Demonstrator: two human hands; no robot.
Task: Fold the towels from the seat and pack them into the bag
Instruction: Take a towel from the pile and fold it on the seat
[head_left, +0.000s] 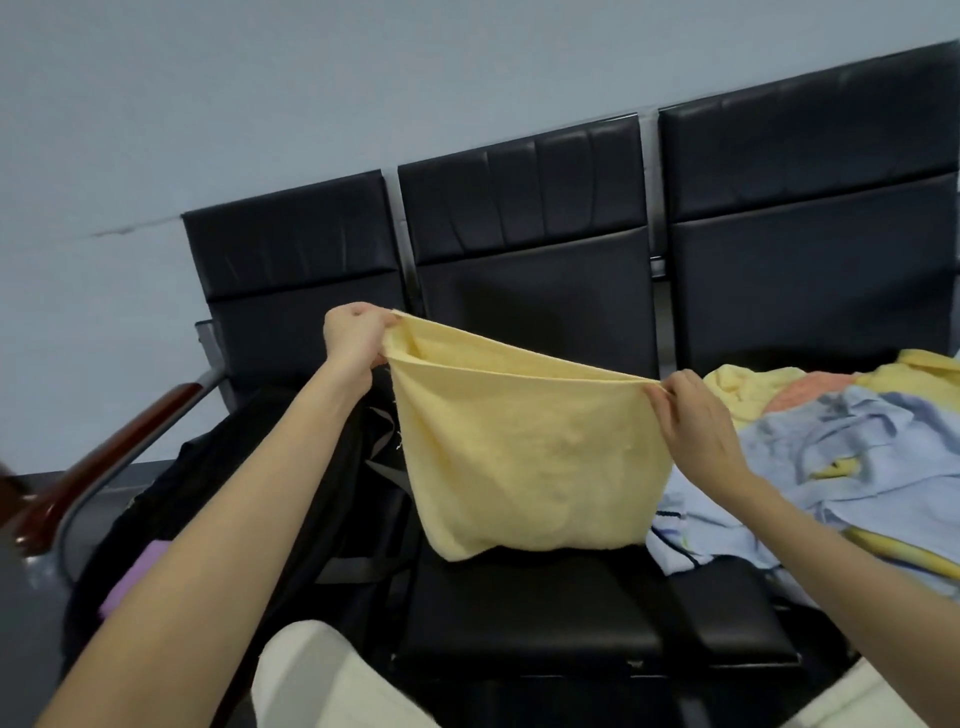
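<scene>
Yellow towel (524, 462), doubled, top corners pinched by left hand (358, 338) and right hand (696, 415); risk: loosened pinch lets layers slip, fold skews.

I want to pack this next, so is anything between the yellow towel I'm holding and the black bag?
Nothing visible. The yellow towel hangs over the middle seat, right beside the black bag on the left seat.
</scene>
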